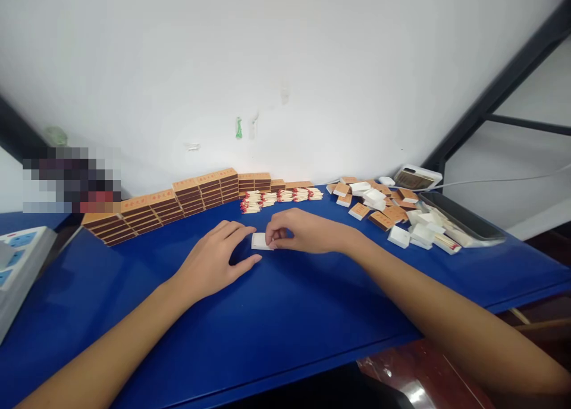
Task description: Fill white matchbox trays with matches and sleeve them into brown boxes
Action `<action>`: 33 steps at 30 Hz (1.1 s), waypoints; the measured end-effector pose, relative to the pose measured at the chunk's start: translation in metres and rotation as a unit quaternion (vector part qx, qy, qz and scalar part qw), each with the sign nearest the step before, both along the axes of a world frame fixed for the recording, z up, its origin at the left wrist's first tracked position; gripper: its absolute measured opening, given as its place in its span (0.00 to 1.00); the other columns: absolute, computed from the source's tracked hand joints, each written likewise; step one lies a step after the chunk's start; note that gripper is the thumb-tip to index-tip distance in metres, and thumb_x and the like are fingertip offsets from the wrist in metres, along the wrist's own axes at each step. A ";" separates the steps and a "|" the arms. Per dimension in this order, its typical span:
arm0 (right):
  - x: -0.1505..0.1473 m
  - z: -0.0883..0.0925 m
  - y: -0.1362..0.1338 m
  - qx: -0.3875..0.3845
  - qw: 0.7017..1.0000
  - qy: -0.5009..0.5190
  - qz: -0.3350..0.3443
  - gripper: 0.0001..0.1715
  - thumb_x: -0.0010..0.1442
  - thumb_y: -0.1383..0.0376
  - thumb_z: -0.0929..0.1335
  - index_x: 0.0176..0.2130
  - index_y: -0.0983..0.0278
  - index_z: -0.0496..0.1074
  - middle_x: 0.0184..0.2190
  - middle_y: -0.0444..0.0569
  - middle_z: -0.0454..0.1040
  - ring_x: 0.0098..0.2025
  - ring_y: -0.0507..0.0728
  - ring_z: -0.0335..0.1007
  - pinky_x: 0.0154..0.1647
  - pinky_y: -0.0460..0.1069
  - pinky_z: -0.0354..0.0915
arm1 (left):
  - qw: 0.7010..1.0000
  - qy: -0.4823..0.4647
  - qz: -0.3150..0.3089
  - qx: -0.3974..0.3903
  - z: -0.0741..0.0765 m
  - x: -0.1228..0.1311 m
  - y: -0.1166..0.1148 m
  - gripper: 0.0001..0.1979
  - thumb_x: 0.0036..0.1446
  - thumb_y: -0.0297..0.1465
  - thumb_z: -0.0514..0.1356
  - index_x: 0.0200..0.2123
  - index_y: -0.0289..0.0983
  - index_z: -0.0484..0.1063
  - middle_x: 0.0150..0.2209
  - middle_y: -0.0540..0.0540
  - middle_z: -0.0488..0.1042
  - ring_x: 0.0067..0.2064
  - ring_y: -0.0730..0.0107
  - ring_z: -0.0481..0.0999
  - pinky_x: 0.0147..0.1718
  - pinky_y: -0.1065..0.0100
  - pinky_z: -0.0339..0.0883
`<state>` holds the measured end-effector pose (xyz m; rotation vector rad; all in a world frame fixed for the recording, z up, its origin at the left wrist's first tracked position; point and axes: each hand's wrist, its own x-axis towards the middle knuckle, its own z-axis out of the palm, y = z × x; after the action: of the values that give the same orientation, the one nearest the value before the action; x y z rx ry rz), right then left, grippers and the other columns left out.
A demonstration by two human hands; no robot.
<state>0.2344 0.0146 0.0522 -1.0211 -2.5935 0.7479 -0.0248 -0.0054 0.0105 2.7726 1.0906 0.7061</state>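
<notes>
A small white matchbox tray lies on the blue table in front of me, its right end hidden by fingers. My right hand has its fingers curled and pinched at that end. On the other side, my left hand is open, thumb and fingers apart; a fingertip reaches close to the tray's left corner. Just behind the tray, red-tipped matches lie in several small bundles.
Stacked matchboxes line the wall from the left to the middle. Loose covers and white trays are heaped at right, one tray holding matches. Behind them lie a phone and a dark tray. A power strip sits far left.
</notes>
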 end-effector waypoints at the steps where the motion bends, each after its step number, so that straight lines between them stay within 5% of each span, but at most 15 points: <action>1: 0.002 0.000 0.002 -0.011 1.000 0.025 -0.009 0.07 0.66 0.72 0.70 0.39 0.63 0.79 0.35 0.46 0.77 0.35 0.52 0.71 0.37 0.47 0.64 | 1.000 0.003 0.002 -0.003 -0.002 0.000 0.001 0.24 0.69 0.45 0.63 0.62 0.40 0.71 0.58 0.41 0.77 0.57 0.52 0.75 0.55 0.51 0.73; 5: 0.011 -0.010 0.002 0.024 0.993 0.093 -0.072 0.05 0.68 0.65 0.71 0.41 0.63 0.79 0.33 0.45 0.76 0.34 0.52 0.69 0.37 0.48 0.65 | 1.000 -0.001 -0.008 -0.021 -0.009 0.002 0.004 0.25 0.69 0.43 0.63 0.65 0.41 0.69 0.62 0.41 0.75 0.64 0.51 0.71 0.62 0.47 0.68; 11: 0.006 -0.030 -0.012 0.062 0.996 0.042 -0.057 0.07 0.65 0.65 0.75 0.44 0.62 0.79 0.41 0.48 0.73 0.37 0.53 0.69 0.38 0.49 0.64 | 0.997 -0.047 -0.018 -0.060 -0.011 0.003 0.008 0.14 0.70 0.38 0.63 0.56 0.42 0.74 0.55 0.43 0.79 0.59 0.54 0.74 0.58 0.50 0.72; 15: 0.001 -0.035 -0.016 0.094 0.994 0.047 -0.041 0.04 0.67 0.70 0.72 0.42 0.62 0.78 0.43 0.47 0.71 0.38 0.53 0.69 0.39 0.48 0.64 | 0.998 -0.058 -0.035 -0.019 -0.006 0.001 0.007 0.12 0.69 0.33 0.64 0.54 0.42 0.74 0.52 0.44 0.80 0.56 0.56 0.76 0.55 0.52 0.72; 22: 0.002 -0.037 -0.016 0.129 0.986 0.094 -0.057 0.04 0.70 0.64 0.71 0.44 0.61 0.77 0.41 0.48 0.71 0.36 0.53 0.68 0.37 0.49 0.64 | 0.996 -0.067 -0.043 0.027 -0.004 0.001 0.006 0.13 0.69 0.32 0.64 0.55 0.42 0.75 0.52 0.44 0.81 0.55 0.56 0.78 0.55 0.54 0.72; 29: 0.022 -0.045 0.017 0.159 0.968 0.092 -0.171 0.04 0.69 0.66 0.70 0.42 0.63 0.77 0.36 0.47 0.72 0.35 0.54 0.68 0.39 0.50 0.63 | 0.998 -0.068 -0.006 0.001 -0.008 0.001 0.004 0.17 0.69 0.37 0.64 0.58 0.40 0.75 0.48 0.42 0.82 0.49 0.56 0.80 0.50 0.55 0.75; 33: 0.025 -0.050 0.047 0.159 0.971 0.055 -0.168 0.04 0.67 0.68 0.71 0.43 0.64 0.77 0.38 0.48 0.72 0.37 0.54 0.68 0.41 0.49 0.62 | 0.998 -0.062 -0.011 0.003 -0.009 0.001 0.004 0.17 0.69 0.36 0.65 0.58 0.40 0.75 0.48 0.42 0.82 0.50 0.56 0.79 0.50 0.54 0.75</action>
<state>0.2591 0.0614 0.0019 -1.2274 -2.2645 0.2845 -0.0236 -0.0013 0.0015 2.6995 1.0350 0.8667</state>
